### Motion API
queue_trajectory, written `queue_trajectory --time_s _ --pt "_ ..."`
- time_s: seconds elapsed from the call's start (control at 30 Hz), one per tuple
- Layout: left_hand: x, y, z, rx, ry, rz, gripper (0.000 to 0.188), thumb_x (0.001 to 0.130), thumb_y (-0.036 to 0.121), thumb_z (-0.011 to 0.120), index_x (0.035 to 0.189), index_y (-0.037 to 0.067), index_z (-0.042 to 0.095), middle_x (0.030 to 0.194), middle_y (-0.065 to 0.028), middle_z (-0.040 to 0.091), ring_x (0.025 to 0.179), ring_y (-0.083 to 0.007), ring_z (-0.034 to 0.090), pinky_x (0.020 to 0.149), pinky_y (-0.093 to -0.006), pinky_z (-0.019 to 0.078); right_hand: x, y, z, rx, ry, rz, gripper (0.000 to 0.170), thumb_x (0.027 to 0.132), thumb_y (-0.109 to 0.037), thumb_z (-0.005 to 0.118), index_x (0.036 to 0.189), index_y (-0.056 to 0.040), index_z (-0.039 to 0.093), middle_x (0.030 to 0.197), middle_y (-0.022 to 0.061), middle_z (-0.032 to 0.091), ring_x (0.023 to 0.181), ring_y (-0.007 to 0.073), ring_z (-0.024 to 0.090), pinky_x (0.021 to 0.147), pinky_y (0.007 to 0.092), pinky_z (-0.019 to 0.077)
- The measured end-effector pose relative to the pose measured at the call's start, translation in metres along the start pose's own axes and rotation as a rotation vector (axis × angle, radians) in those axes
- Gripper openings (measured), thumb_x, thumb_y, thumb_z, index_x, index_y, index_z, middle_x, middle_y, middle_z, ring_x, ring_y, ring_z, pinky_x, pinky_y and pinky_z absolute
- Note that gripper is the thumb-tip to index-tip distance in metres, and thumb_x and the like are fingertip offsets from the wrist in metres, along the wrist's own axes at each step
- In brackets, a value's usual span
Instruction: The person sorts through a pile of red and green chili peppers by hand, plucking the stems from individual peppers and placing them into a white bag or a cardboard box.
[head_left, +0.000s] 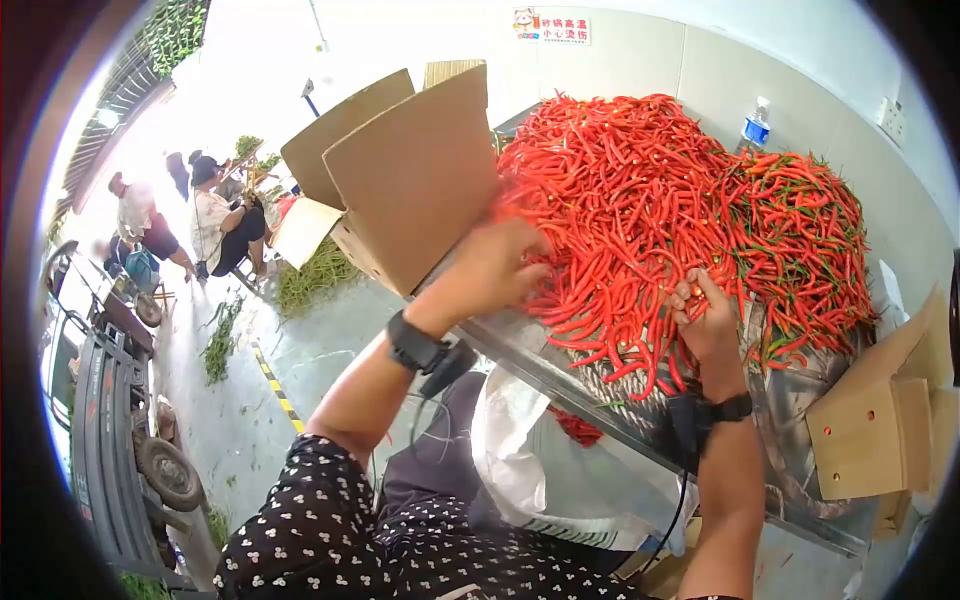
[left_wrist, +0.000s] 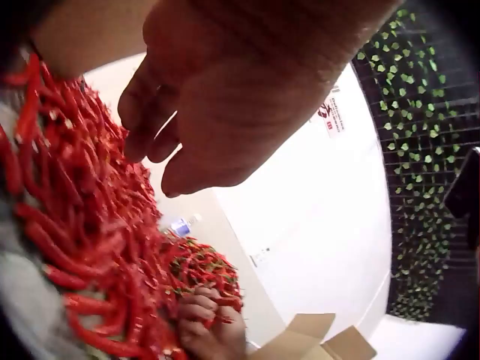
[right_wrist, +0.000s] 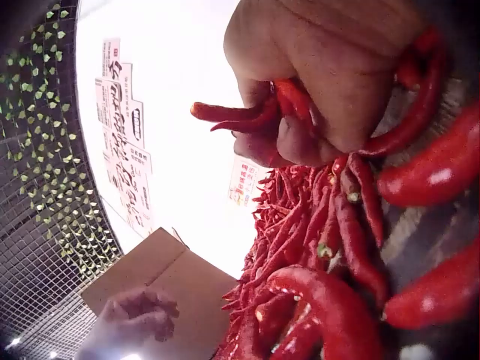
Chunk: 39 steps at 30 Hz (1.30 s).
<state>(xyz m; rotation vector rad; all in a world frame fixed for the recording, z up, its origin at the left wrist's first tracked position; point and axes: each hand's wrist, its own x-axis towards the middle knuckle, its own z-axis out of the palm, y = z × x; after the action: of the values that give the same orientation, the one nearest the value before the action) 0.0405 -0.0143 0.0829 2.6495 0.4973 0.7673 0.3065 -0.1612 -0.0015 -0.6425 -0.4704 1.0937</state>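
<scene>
A big heap of red chili peppers (head_left: 620,190) covers the metal table. My left hand (head_left: 497,262) is raised between that heap and the tall cardboard box (head_left: 415,180), blurred in the head view. In the left wrist view its fingers (left_wrist: 171,142) hang loosely bent with nothing seen between them. My right hand (head_left: 708,318) is low at the heap's front edge and grips a few red chili peppers (right_wrist: 247,116), whose ends poke out past the curled fingers in the right wrist view.
Chili peppers with green stems (head_left: 800,240) are piled on the right, a water bottle (head_left: 757,125) behind them. Another cardboard box (head_left: 870,440) stands at the right. A white sack (head_left: 510,440) hangs below the table edge. People sit at the far left near a cart (head_left: 110,430).
</scene>
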Motion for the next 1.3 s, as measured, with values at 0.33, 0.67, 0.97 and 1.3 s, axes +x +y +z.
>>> queue_trajectory --time_s 0.33,0.67,0.97,1.3 --pt "-0.046 -0.061 0.032 0.113 -0.071 0.011 0.013 0.074 0.011 0.058 0.084 0.003 0.056 0.084 -0.0122 0.057 0.079 -0.0312 0.055 0.07 -0.0394 0.0438 -0.002 0.0 0.006 -0.142 0.0 -0.07 0.017 0.094 -0.021 0.042 0.09 -0.0077 0.051 0.075 0.0059 0.056 0.07 0.0171 0.057 0.043 0.0191 0.0352" --pt "-0.02 -0.023 0.048 0.158 -0.219 0.038 0.018 0.072 0.013 0.059 0.086 0.003 0.055 0.085 -0.014 0.056 0.076 -0.0333 0.055 0.065 -0.0417 0.0441 -0.007 0.0 0.006 -0.393 -0.057 -0.121 0.014 0.092 -0.02 0.043 0.093 -0.0082 0.05 0.078 0.005 0.055 0.067 0.0128 0.055 0.044 0.0208 0.0334" --pt "0.001 -0.016 0.048 0.05 -0.2 0.076 0.02 0.077 0.019 0.057 0.077 0.0 0.05 0.076 -0.0176 0.053 0.073 -0.0343 0.054 0.061 -0.0419 0.0415 -0.012 0.001 0.014 -0.366 -0.085 -0.046 0.014 0.09 -0.018 0.045 0.099 -0.0081 0.049 0.081 0.0043 0.056 0.068 0.0123 0.057 0.044 0.0182 0.0319" --pt "0.078 0.058 0.081 -0.174 -0.355 0.153 0.028 0.077 0.025 0.06 0.085 -0.001 0.055 0.071 -0.0175 0.057 0.064 -0.0287 0.057 0.059 -0.0377 0.0433 -0.011 -0.003 0.015 -0.34 0.03 0.081 0.022 0.086 -0.022 0.054 0.103 -0.0096 0.05 0.082 0.0026 0.058 0.065 0.0098 0.057 0.042 0.018 0.0291"
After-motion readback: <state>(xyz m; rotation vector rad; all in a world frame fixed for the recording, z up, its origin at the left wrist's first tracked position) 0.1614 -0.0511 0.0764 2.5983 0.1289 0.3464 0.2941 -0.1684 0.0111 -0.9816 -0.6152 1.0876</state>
